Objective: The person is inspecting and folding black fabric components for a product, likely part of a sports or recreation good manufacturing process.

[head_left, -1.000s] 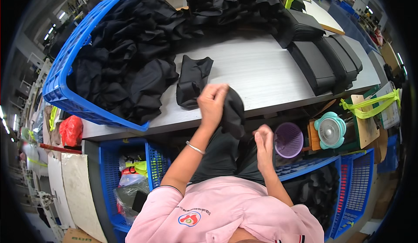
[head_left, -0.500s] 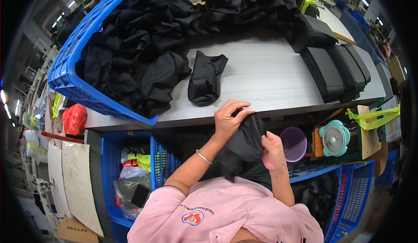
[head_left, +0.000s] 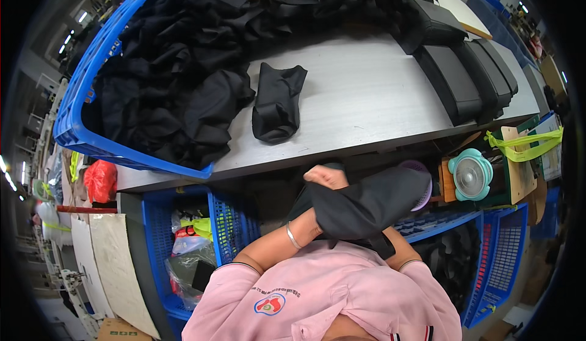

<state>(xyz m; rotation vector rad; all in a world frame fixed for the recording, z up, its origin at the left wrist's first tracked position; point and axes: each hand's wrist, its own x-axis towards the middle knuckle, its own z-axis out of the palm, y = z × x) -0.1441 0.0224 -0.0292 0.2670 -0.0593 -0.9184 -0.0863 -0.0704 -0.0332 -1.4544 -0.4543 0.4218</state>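
Note:
A black fabric piece (head_left: pixel 366 203) hangs in front of my chest, spread over my right forearm and running out toward the purple basket. The cloth hides my right hand, so its fingers cannot be seen. At the cloth's upper left edge is my left hand (head_left: pixel 326 176), smeared by motion; whether it grips the cloth is unclear. A bracelet circles my left wrist. Ahead on the table, one black fabric pouch (head_left: pixel 278 104) lies by itself, beside a big heap of black fabric pieces (head_left: pixel 177 78).
The heap spills from a tipped blue crate (head_left: pixel 88 124) onto the grey table (head_left: pixel 348 97). Box-shaped black covers (head_left: pixel 452 81) stand at the right. Below are a purple basket (head_left: pixel 425 197), a teal fan (head_left: pixel 470 174) and blue crates (head_left: pixel 220 228) on both sides.
The fabric piece has swung from between both hands to across my right forearm, opening out wider. My right hand has gone from sight behind it. The left hand has shifted slightly down.

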